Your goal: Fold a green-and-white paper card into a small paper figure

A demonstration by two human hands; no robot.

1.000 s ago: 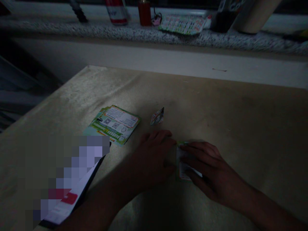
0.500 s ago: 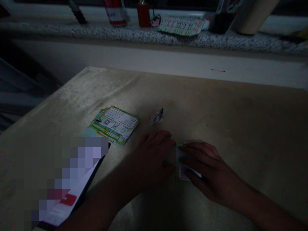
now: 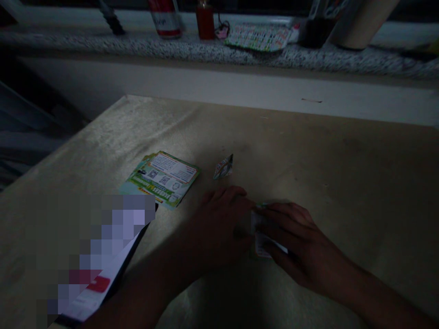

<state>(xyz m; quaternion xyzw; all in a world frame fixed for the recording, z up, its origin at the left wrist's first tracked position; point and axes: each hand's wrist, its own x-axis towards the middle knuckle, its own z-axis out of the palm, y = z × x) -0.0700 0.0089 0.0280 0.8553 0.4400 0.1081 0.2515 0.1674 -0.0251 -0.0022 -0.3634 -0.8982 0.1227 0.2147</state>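
Head view, dimly lit: both hands work over a small printed sheet [image 3: 262,250] on the bench [image 3: 308,151]. The right hand [image 3: 291,237] lies across it, fingers spread and loosely bent, covering most of its right part; a pale panel with rows of tiny print shows at the left, too dark to read. The left hand [image 3: 226,228] sits at the sheet's left edge with fingers curled; whether either hand pinches the paper or merely rests on it I cannot tell.

To the left lies a stack of green leaflets [image 3: 164,178]; the top one bears white text blocks, two square codes, a round emblem and a bold heading, all too blurred to read. Between the stack and the sheet, further back, stands a small folded paper [image 3: 223,167], its printing illegible.

Near the left forearm, a phone [image 3: 99,294] has a lit screen with a red patch; pixelation masks its upper part, and the arm overlaps its lower end. On the speckled sill [image 3: 192,48], a red-and-white can [image 3: 166,20] carries unclear lettering and is cut off at the top, like the beige cylinder [image 3: 365,25] at right. A printed packet [image 3: 259,37] has unreadable rows of characters.
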